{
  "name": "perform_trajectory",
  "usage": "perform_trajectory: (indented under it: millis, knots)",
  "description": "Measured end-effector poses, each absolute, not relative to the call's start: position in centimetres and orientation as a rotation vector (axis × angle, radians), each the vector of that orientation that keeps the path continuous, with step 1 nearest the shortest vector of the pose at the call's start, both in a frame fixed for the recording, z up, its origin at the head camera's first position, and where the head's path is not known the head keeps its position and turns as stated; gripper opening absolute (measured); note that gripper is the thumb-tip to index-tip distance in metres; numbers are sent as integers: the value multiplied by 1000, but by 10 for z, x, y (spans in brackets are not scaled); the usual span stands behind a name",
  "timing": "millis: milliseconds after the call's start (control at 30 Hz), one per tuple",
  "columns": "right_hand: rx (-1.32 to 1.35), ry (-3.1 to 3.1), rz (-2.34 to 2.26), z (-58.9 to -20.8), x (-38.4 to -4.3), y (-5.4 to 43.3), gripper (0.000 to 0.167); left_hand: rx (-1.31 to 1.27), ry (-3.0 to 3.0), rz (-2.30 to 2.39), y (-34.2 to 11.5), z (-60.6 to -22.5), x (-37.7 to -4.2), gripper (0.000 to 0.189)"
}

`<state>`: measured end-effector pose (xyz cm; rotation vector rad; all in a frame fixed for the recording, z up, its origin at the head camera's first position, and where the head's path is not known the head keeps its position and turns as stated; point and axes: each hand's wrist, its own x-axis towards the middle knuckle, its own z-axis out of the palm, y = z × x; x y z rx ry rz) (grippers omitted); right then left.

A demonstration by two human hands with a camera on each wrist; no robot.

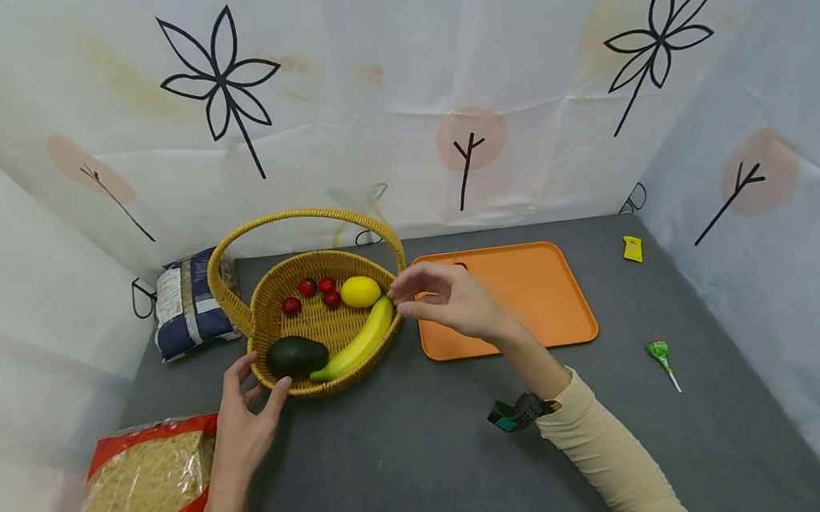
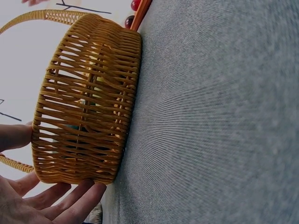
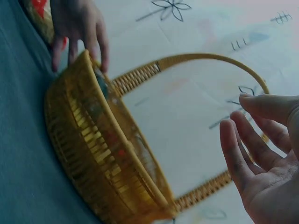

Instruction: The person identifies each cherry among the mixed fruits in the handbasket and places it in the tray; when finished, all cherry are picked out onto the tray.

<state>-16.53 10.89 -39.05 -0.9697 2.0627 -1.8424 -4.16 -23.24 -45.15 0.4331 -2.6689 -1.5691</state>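
Basket [image 1: 329, 324] near back edge of tabletop [image 1: 398, 466], left half. Left hand [image 1: 245, 422] clamped on it, thumb apart from fingers. Right hand [image 1: 452, 294] near handle [image 1: 301, 214], fingers loosely curved, contact unclear; tray [image 1: 536, 294] partly hidden behind. Red bag [image 1: 139, 486] cut off below.

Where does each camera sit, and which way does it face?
Head: worn there, facing forward and down at the basket; left hand and right hand show.
Left wrist: worn there, facing the basket's outer wall; left hand shows.
Right wrist: worn there, facing across the basket; both hands show.
Both wrist views show the basket and left hand.
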Motion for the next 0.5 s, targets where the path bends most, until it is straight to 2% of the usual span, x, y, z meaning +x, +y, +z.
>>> perform_trajectory:
  millis: [500]
  knots:
    - [-1059, 2070, -1602, -411, -205, 3, 33, 419, -2685, -1555, -233, -453, -43, 84]
